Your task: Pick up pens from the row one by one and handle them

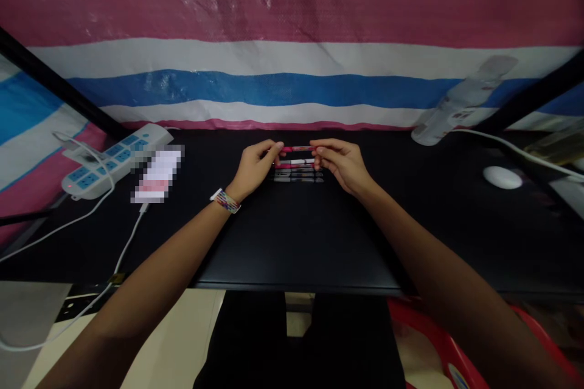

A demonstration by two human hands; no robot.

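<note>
A pink-ended pen (pixel 297 148) lies crosswise between my two hands, near the far side of the black desk. My left hand (pixel 257 164) pinches its left end between thumb and fingers. At the other end, my right hand (pixel 340 163) grips it the same way. Just below it sit a white pen (pixel 302 161) and another pink pen (pixel 295 165), their ends partly hidden by my fingers. Several dark, clear-barrelled pens (pixel 298 177) lie parallel in a row on the near side of those.
On the left are a white power strip (pixel 98 161) and a phone (pixel 158 173) on a charging cable. To the right stand a clear bottle (pixel 456 106) and a white mouse (pixel 502 177). The black desk (pixel 296 243) ends before my lap; a red chair (pixel 424 328) is below.
</note>
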